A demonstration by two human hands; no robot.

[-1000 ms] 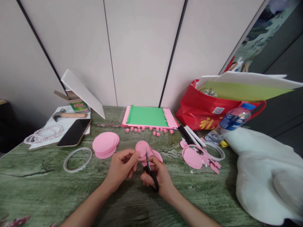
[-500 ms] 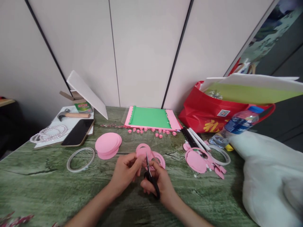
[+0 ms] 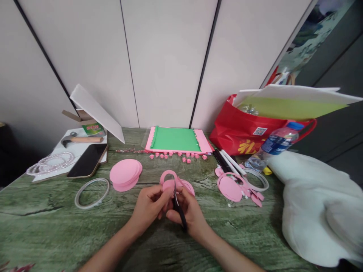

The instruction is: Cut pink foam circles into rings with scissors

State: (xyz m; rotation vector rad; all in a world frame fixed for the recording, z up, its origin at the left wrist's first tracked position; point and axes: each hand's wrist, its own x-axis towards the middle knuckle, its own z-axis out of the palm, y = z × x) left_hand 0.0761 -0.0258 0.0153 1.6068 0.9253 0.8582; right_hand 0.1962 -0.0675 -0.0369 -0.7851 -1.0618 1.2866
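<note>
My left hand (image 3: 151, 206) pinches a pink paper piece (image 3: 168, 184), from which a curved strip (image 3: 169, 173) loops away at the top. Black-handled scissors (image 3: 178, 209) are in my right hand (image 3: 188, 211), their blades at the paper. Just behind my right fingers lies a pink paper ring (image 3: 188, 185), partly hidden by the hand. A stack of pink paper circles (image 3: 126, 173) rests to the left of my hands. More pink circles and scraps (image 3: 230, 189) lie on the right.
Green and pink sheets (image 3: 176, 139) lie at the back, with small pink rolls (image 3: 188, 155) before them. Tape rolls (image 3: 92, 192), a phone (image 3: 87, 160), a hammer (image 3: 82, 139) and beads are left. Pens, a bottle (image 3: 279, 141), red bag (image 3: 227, 128) and white plush (image 3: 312, 204) stand right.
The camera view has shifted, so most things appear farther left. The scissors' handles sit more inside my right hand, and the strip's loop looks more open.
</note>
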